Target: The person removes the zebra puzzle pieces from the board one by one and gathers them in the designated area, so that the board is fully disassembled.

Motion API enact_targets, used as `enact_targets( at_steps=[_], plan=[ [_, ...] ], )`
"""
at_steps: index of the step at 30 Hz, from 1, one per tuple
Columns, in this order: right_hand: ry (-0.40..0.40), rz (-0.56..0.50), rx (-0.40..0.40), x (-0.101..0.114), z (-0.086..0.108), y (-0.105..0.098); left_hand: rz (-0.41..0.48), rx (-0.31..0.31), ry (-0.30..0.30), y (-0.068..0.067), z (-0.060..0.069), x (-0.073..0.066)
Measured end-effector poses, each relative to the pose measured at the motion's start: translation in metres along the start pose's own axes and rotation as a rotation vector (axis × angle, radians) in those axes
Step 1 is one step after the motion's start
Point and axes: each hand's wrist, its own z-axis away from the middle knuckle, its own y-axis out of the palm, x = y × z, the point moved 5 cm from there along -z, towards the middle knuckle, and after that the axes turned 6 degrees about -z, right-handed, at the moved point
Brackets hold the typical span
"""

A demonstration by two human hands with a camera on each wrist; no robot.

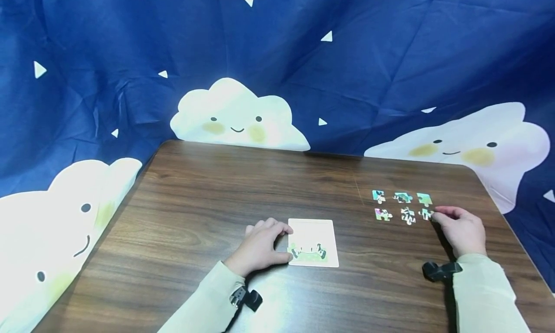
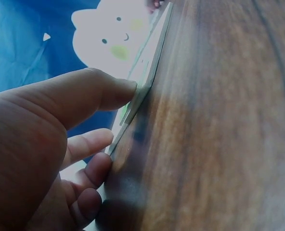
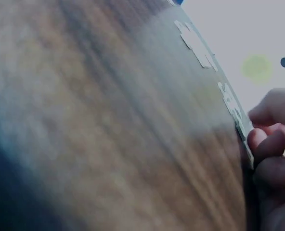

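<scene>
We're resting our left hand [image 1: 262,245], fingers relaxed, against the square white puzzle board [image 1: 312,232]; right of that board, our right hand [image 1: 465,233] is curling fingers at a small green-black-white cardboard-looking jigsaw piece [image 1: 424,214], pinch unclear. We're expecting light, stiff handling, favouring its edges.

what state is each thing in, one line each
Puzzle board: flat, picture along near part, rest blank
Six puzzle pieces: picture side up, apart, two rows of three
Left grip: thumb and index finger at the board's left edge
Right grip: fingertips at near right piece; pinch unclear
</scene>
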Motion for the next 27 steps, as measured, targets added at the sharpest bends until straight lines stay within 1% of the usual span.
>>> enact_targets(
  at_steps=[3,5,7,10,12,14,17,20,22,25,27],
  plan=[
    [-0.052,0.070,0.047,0.003,0.000,0.003,-0.001,0.002,0.000,0.000,0.000,-0.001],
    [-0.066,0.083,0.058,0.004,0.000,0.003,-0.001,0.002,0.002,0.000,0.000,-0.001],
    [-0.061,0.073,0.048,0.004,0.001,0.003,-0.002,0.002,0.002,0.001,0.000,-0.001],
    [-0.002,0.004,-0.007,0.000,0.002,0.002,-0.007,0.001,0.004,0.001,0.000,-0.001],
    [0.045,-0.074,-0.077,-0.002,0.006,0.000,-0.007,-0.002,0.007,0.000,0.000,-0.001],
    [0.075,-0.170,-0.167,-0.003,0.010,0.000,-0.007,-0.004,0.010,-0.001,0.000,-0.001],
    [0.077,-0.325,-0.317,-0.002,0.021,0.003,-0.005,-0.003,0.012,-0.002,0.001,0.000],
    [0.052,-0.494,-0.422,0.001,0.034,0.008,-0.007,0.002,0.013,-0.002,0.001,0.000],
    [0.035,-0.601,-0.457,0.005,0.040,0.011,-0.006,0.002,0.016,-0.001,0.001,0.000],
    [0.017,-0.735,-0.487,0.010,0.045,0.013,0.003,0.000,0.022,-0.002,0.001,-0.001],
    [0.001,-0.787,-0.495,0.016,0.047,0.014,0.008,0.000,0.023,-0.002,0.000,-0.001]
  ],
)
